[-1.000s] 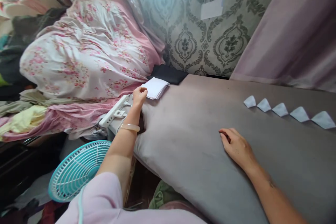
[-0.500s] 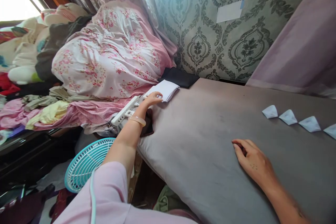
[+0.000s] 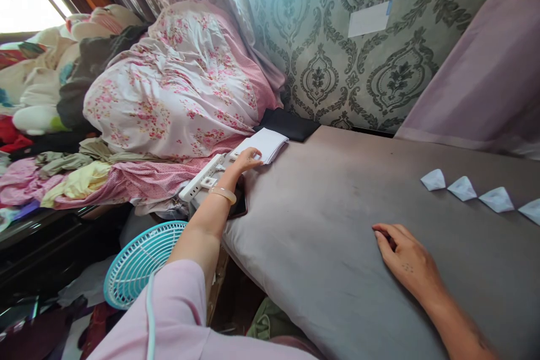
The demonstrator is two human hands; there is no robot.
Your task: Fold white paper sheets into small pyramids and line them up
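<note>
My left hand (image 3: 247,161) reaches to a stack of white paper (image 3: 270,142) at the back edge of the grey bed sheet (image 3: 312,219). Its fingers are curved over the near corner of the stack, with a gap between thumb and forefinger. On the sheet at the right rests my right hand (image 3: 403,253), its fingers curled together and nothing visible in them. Several folded white paper pieces (image 3: 463,188) lie in a row beyond it. A dark phone (image 3: 240,202) is partly hidden under my left forearm.
A white power strip (image 3: 200,179) lies left of the paper, beside a floral bedding heap (image 3: 181,90). Behind the stack is a flat black item (image 3: 291,124). A blue fan (image 3: 139,264) stands below my left arm. Patterned wallpaper and a pink curtain (image 3: 476,79) close off the back.
My left hand has shifted very slightly to the right at the paper's corner. My right hand has stayed still.
</note>
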